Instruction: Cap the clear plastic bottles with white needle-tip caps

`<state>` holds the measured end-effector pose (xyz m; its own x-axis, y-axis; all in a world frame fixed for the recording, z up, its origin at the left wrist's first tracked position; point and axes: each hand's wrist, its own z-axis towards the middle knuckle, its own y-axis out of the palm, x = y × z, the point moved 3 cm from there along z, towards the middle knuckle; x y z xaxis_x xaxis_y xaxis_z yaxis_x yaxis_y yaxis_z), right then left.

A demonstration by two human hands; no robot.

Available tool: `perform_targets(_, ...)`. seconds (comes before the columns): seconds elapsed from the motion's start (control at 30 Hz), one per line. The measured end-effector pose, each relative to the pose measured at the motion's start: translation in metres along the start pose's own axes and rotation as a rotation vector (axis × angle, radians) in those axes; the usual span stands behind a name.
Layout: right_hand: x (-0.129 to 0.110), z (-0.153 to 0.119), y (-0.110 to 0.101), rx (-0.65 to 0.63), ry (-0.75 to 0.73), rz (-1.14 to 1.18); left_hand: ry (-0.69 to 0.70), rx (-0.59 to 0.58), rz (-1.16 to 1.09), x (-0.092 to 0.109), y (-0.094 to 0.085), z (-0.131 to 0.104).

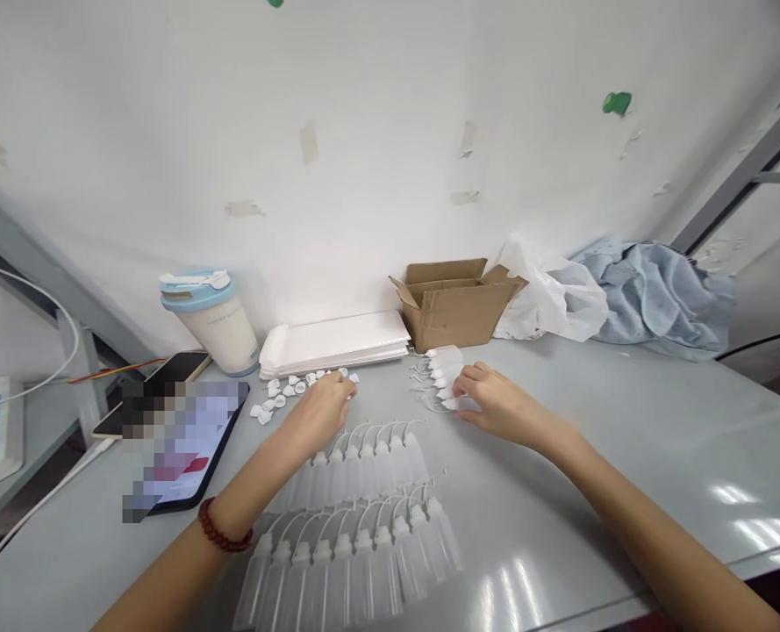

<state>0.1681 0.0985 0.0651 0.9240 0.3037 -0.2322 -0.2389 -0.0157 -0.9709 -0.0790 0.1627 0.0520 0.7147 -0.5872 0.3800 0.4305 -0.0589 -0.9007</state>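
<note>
With a light touch, work your left hand (322, 412) over the loose white caps (280, 401) and your curled right hand (488, 399) beside the shorter bottle row (440, 375), keeping it aligned; whether either's fingers grip anything, I cannot tell.

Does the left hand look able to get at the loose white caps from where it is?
Very likely yes: the left hand is right at the loose white caps, and nothing visible blocks its fingers from them.
</note>
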Motion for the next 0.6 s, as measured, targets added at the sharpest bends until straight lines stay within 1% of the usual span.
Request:
perform_targets(0.13,-0.002,-0.001,-0.003,0.010,-0.011,-0.012,-0.049,0.037,-0.139,0.004,-0.008,-0.008)
perform_targets(0.23,-0.012,-0.006,-0.007,0.026,-0.044,0.015,-0.112,0.087,-0.271,0.008,-0.017,-0.026)
perform_targets(0.3,-0.024,-0.011,-0.008,0.017,-0.079,0.120,-0.181,0.109,-0.406,0.007,-0.021,-0.040)
perform_targets(0.37,-0.039,-0.015,-0.004,-0.017,-0.085,0.264,-0.344,0.157,-0.721,0.003,-0.023,-0.052)
perform_targets(0.47,-0.056,-0.017,0.010,-0.111,0.007,0.345,-0.578,0.227,-1.153,-0.002,-0.023,-0.061)
perform_targets(0.53,-0.061,-0.015,0.020,-0.134,0.068,0.344,-0.675,0.256,-1.360,-0.001,-0.021,-0.062)
perform_targets(0.6,-0.062,-0.012,0.028,-0.132,0.123,0.323,-0.724,0.253,-1.494,0.002,-0.019,-0.061)
